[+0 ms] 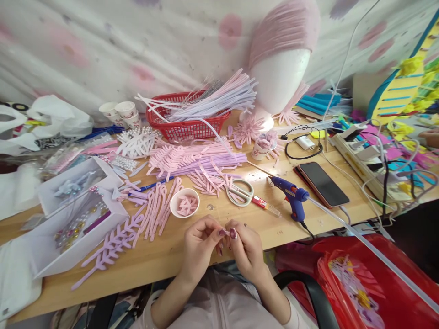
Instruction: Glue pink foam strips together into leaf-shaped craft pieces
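Observation:
Both my hands meet at the table's front edge, thumbs and fingertips pressed together. My left hand (203, 244) and my right hand (245, 246) pinch a small pale pink piece (227, 232) between them, mostly covered by the fingers; its exact kind is hard to make out. Just beyond my left hand stands a paper cup (173, 211) with short pink pipe cleaner pieces (187, 205). Scissors (229, 195) with pale green handles lie behind my hands. A red-labelled tool with a clear end (265, 205) and a blue glue gun (293, 196) lie to the right.
Pink and lilac pipe cleaners (192, 160) cover the middle, near a red basket (178, 132) of more. White boxes (77, 224) with beads stand left. A phone (324, 183), power strip (363, 167) and cables are right. A mannequin head (281, 77) stands behind; a red bag (318, 260) is below.

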The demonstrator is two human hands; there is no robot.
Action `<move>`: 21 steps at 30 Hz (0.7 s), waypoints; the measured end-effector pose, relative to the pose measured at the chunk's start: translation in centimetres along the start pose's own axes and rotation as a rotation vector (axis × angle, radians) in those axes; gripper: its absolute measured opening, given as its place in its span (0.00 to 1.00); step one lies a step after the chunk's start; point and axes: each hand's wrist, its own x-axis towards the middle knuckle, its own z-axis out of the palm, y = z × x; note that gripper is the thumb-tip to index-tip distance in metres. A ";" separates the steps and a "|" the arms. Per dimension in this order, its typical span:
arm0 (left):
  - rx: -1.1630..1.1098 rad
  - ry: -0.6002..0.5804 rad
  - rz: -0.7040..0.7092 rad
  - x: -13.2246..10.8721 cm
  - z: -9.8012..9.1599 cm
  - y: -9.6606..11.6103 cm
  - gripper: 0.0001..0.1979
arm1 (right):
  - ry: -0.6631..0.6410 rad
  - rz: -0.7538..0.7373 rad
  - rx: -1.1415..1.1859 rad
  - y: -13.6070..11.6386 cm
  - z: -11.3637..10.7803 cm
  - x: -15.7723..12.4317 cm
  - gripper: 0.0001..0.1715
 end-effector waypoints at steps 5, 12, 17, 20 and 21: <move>0.010 0.016 -0.094 0.1 -0.1 0.4 0.16 | 0.119 0.243 0.240 0.0 0.6 -0.1 0.23; 0.149 0.004 -0.107 0.0 0.2 1.3 0.13 | 0.179 0.416 0.360 0.5 0.8 0.0 0.27; 0.206 -0.010 -0.043 0.1 0.1 1.7 0.12 | 0.078 0.347 0.222 0.5 0.2 0.1 0.27; 0.259 -0.042 -0.026 0.1 -0.2 2.0 0.12 | -0.004 0.272 0.112 0.4 -0.3 0.2 0.24; 0.280 -0.053 -0.029 0.0 -0.3 2.0 0.12 | -0.029 0.246 0.084 0.3 -0.5 0.2 0.22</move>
